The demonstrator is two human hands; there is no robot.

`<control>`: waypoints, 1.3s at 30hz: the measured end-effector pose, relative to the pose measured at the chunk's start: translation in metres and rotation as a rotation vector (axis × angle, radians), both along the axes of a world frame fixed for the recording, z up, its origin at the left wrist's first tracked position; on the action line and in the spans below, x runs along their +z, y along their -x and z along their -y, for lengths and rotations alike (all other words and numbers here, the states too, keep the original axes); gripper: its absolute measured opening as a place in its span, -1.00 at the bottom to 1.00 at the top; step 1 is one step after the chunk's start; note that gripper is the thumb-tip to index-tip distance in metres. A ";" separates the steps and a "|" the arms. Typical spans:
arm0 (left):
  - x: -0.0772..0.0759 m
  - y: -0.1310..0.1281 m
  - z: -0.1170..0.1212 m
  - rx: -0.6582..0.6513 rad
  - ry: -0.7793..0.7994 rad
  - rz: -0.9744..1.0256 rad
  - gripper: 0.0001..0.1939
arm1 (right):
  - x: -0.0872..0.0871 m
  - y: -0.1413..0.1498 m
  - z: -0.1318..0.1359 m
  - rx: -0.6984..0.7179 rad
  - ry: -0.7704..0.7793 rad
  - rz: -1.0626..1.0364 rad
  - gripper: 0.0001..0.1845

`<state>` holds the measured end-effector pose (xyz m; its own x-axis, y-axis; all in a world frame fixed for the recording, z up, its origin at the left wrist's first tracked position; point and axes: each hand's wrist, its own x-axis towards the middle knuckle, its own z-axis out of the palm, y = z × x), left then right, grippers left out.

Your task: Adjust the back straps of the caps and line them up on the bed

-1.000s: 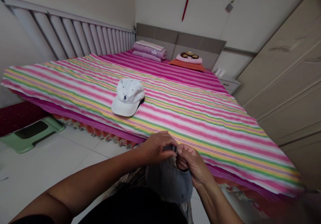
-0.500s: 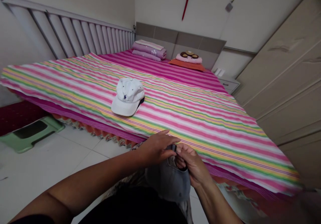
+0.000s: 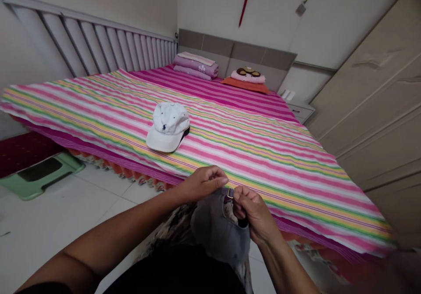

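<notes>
A grey cap (image 3: 220,230) hangs in front of my body, its back opening facing up. Across that opening runs a narrow strap with a small brass-coloured buckle (image 3: 230,193). My right hand (image 3: 255,208) pinches the strap just right of the buckle, with some fingers inside the opening. Just above the strap's left end, my left hand (image 3: 206,183) is closed, thumb against curled fingers; whatever it may hold is hidden. A white cap (image 3: 168,125) with a small dark logo rests on the striped bed sheet (image 3: 256,153), brim toward me, apart from both hands.
Folded purple bedding (image 3: 197,67) and a pink pillow (image 3: 248,78) on an orange cloth lie by the headboard (image 3: 213,44). A green stool (image 3: 42,175) stands on the tiled floor at left. Tall wardrobe doors (image 3: 371,96) rise at right.
My left hand has moved slightly up and left off the buckle, its fingers now curled in. The buckle shows clearly. My right hand still pinches the strap.
</notes>
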<state>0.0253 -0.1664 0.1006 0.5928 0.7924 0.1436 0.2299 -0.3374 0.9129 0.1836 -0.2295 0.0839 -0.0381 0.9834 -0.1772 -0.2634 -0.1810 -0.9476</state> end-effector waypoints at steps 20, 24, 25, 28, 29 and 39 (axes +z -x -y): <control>-0.009 -0.002 -0.003 -0.136 0.537 0.247 -0.77 | 0.001 0.006 0.003 -0.017 0.006 -0.052 -0.79; -0.009 -0.006 -0.006 -0.181 0.711 0.296 -0.75 | 0.005 0.002 0.000 -0.004 0.001 0.024 -0.81; -0.009 -0.007 -0.007 -0.221 0.741 0.286 -0.73 | 0.005 0.000 0.000 0.005 -0.004 0.046 -0.81; -0.010 -0.007 -0.009 -0.296 0.811 0.266 -0.71 | 0.008 -0.005 -0.001 0.063 -0.010 0.049 -0.76; -0.011 -0.007 -0.009 -0.299 0.833 0.271 -0.72 | 0.009 -0.007 -0.001 0.081 -0.008 0.044 -0.75; -0.005 -0.007 -0.010 -0.414 0.969 0.524 -0.78 | 0.001 -0.028 -0.004 0.281 -0.001 0.033 -0.68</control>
